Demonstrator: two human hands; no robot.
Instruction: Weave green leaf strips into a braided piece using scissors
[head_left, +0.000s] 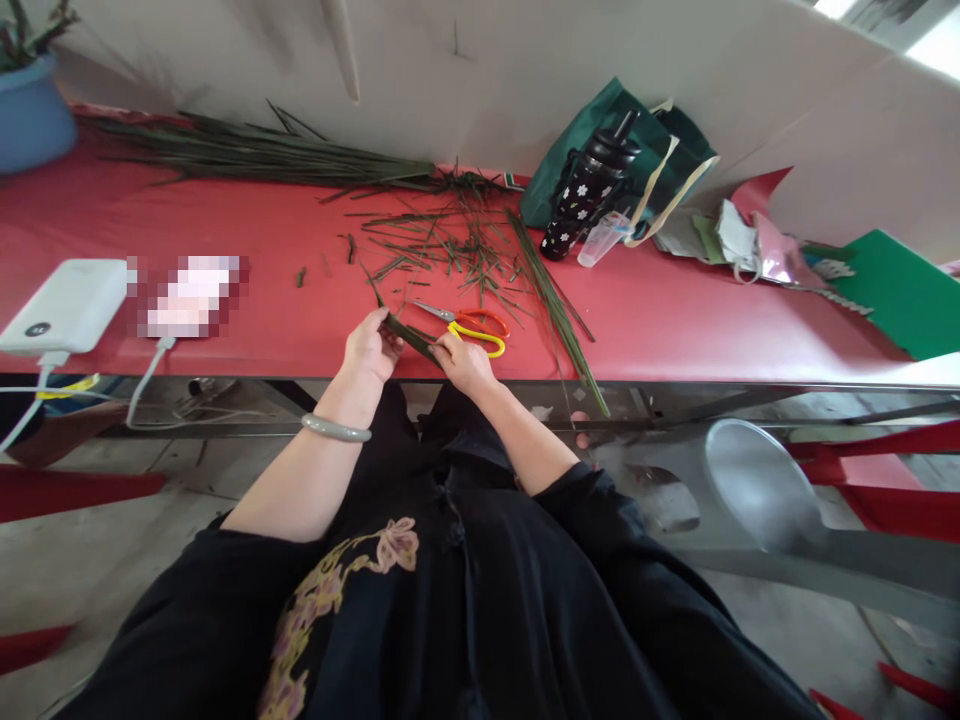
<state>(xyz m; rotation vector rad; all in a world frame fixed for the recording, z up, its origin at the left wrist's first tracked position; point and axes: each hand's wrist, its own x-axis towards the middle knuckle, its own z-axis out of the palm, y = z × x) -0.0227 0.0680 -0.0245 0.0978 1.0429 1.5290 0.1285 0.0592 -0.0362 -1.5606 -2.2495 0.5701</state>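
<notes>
Between my two hands, at the table's front edge, is a dark green strip of leaf (414,337), slanting down to the right. My left hand (369,345), with a bangle on the wrist, pinches its upper left end. The fingers of my right hand (466,366) close on its lower right part. Just beyond my right hand lie scissors (480,327) with red and yellow handles, blades pointing left. Cut leaf scraps (472,255) are scattered behind them. To the right rests a bundle of long green leaf strips (555,310), its end hanging past the table edge.
A big bundle of long leaves (270,150) lies along the wall. On the left are a white power bank (67,305) and a blurred-out device (191,297) with cables. A black flowered tumbler (589,190), plastic cup (602,238) and green bag (570,140) stand back right.
</notes>
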